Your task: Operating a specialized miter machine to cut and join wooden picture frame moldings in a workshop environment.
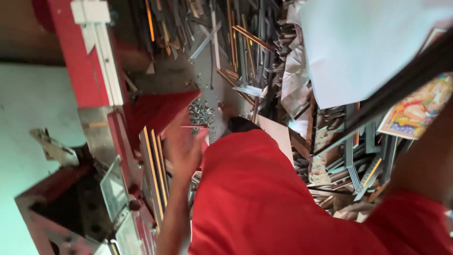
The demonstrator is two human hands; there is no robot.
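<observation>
The left hand [183, 150] hovered blurred over the gold-edged strips [153, 170], its fingers' spread impossible to tell, and would have done best lifting one strip squarely.

The single head-worn view looks steeply down, tilted and close, past the blurred left hand [183, 150] onto the red metal machine [89, 71] beside it.

1 red machine [85, 61], 1 colour print [417, 108], 1 white sheet [363, 42], moulding strips [245, 42] too many to count
</observation>
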